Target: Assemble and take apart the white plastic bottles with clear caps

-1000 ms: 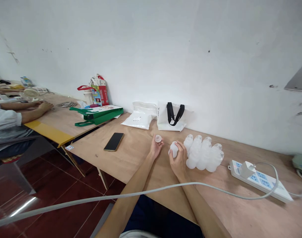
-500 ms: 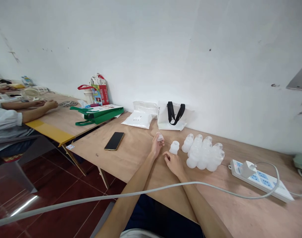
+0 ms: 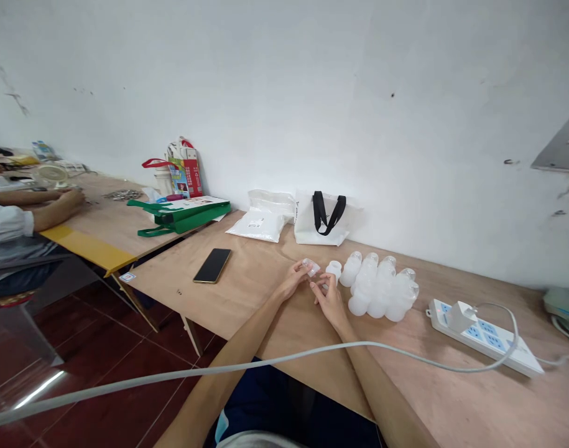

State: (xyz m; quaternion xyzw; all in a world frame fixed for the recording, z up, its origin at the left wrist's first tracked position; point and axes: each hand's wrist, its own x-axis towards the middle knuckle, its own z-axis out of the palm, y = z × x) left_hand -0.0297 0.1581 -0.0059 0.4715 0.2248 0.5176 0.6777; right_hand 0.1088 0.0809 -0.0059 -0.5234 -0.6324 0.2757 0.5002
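Observation:
My left hand (image 3: 292, 281) pinches a small translucent plastic cap (image 3: 311, 267) between its fingertips, low over the plywood table (image 3: 265, 292). My right hand (image 3: 329, 300) lies close by, its fingertips just under the cap and holding nothing I can see. Just beyond them a frosted plastic bottle (image 3: 333, 270) stands upright without a cap. To its right stands a tight cluster of several similar bottles (image 3: 380, 287), apart from my right hand.
A black smartphone (image 3: 212, 266) lies left of my hands. White plastic packets (image 3: 260, 224) and a white tote bag (image 3: 319, 218) stand by the wall. A power strip (image 3: 480, 336) with a charger lies right, and a white cable (image 3: 247, 364) crosses my forearms. A co-worker's hands (image 3: 55, 202) rest on the neighbouring table.
My right hand has let go of the bottle, which now stands on the table. That hand has moved up beside my left hand, and the cap has tilted toward it.

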